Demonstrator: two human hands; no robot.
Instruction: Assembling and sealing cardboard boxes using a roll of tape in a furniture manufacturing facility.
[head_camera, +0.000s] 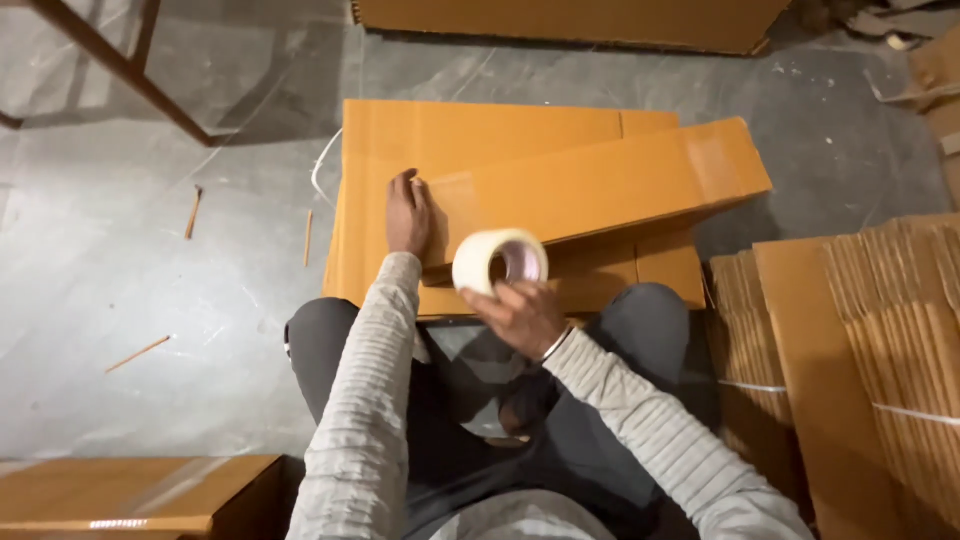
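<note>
**Taping a folded carton on a concrete floor**

Looking down from the head camera, a seated person's lap and grey ribbed sleeves fill the lower middle. At far left, a brown metal frame leg (120, 65) is cut off by the top edge, and thin wooden splinters (193, 212) lie scattered on the grey floor (120, 300). In the bottom left corner, a taped cardboard box (130, 495) is only partly in view; its contents cannot be seen.

Next, the left hand (408, 215) lies flat, fingers nearly straight and close together, pressing the near left end of a long orange folded carton (600, 180). That carton rests tilted across a stack of flat orange cardboard sheets (480, 135) just ahead of the knees.

To its right, the right hand (520, 312) grips a roll of pale packing tape (500, 262), fingers curled over its lower rim, held just above the carton's near edge.

At far right, bundles of flattened corrugated cardboard (870, 340) stand on edge, cropped by the frame.
</note>
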